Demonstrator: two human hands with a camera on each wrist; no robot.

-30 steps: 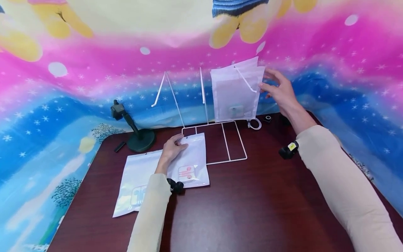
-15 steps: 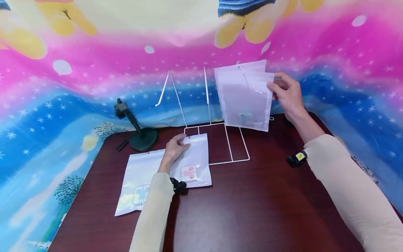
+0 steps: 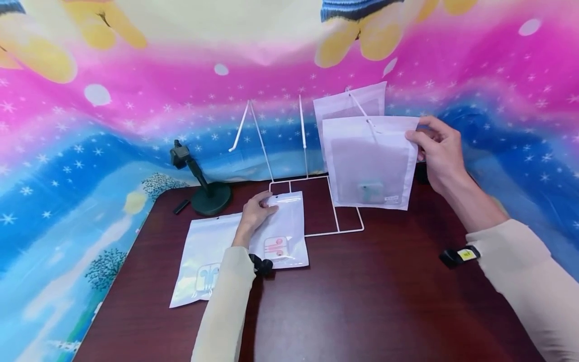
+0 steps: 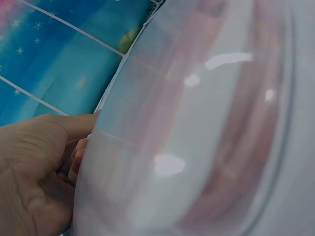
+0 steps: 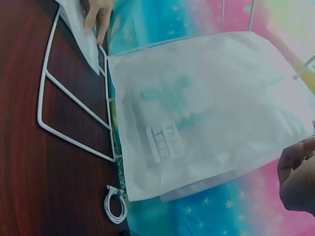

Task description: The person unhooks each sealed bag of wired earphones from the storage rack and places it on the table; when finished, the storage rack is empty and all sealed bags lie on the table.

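Observation:
My right hand point(image 3: 445, 151) pinches the upper right corner of a frosted white zip pouch point(image 3: 357, 161). A green shape shows faintly through this pouch, and its top edge is at the front end of a white wire hook point(image 3: 357, 103). Behind it, another white pouch point(image 3: 377, 98) hangs on the same hook. My left hand point(image 3: 255, 213) holds the top left edge of a pouch with pink earphones point(image 3: 291, 221); some fingers are hidden. Partly under my left forearm lies a pouch with blue earphones point(image 3: 194, 251).
A white wire rack point(image 3: 332, 233) stands at the table's back, with further hooks point(image 3: 302, 120) on the left. A black stand point(image 3: 210, 198) and a small black item point(image 3: 181, 206) are at the back left. A coiled white cable point(image 5: 115, 205) lies by the rack.
My right hand has drawn the front pouch toward me and to the right along the hook, away from the pouch behind. My left hand has stayed on its pouch.

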